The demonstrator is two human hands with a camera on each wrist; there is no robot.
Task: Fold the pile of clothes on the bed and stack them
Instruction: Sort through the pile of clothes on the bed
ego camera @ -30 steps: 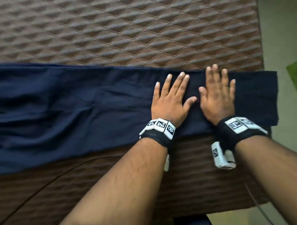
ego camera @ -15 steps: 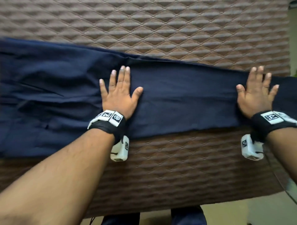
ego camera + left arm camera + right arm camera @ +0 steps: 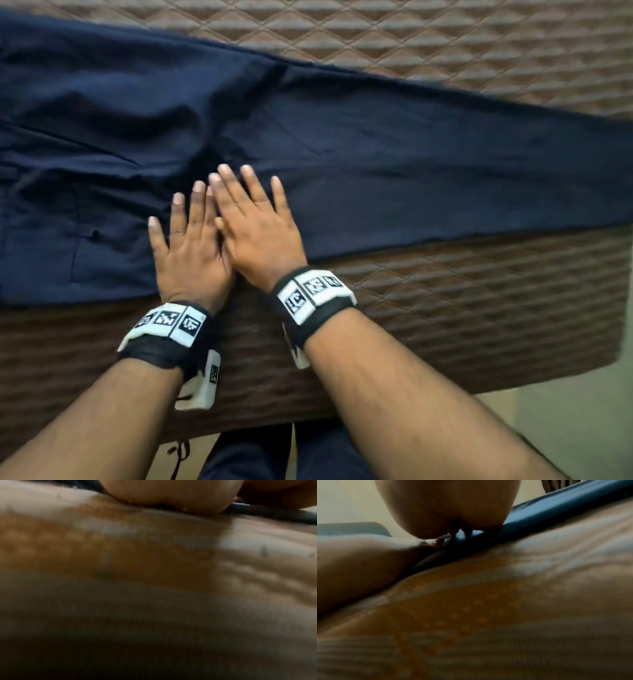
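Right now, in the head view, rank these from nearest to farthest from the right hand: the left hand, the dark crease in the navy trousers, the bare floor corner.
1. Left hand: alongside, touching the right hand.
2. Dark crease in the navy trousers: just beyond the fingertips.
3. Bare floor corner: far lower right, past the brown quilted bed.

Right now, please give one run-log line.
left hand: flat on navy trousers | right hand: flat, beside left | trousers: spread on bed

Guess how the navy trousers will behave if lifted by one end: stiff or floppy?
Likely floppy: the navy trousers lie flat under the left hand and right hand and show soft wrinkles, so a lifted end would probably drape and sag. Probably light, since the cloth looks thin. The quilted bed cover looks textured, so pushing may bunch them rather than slide.
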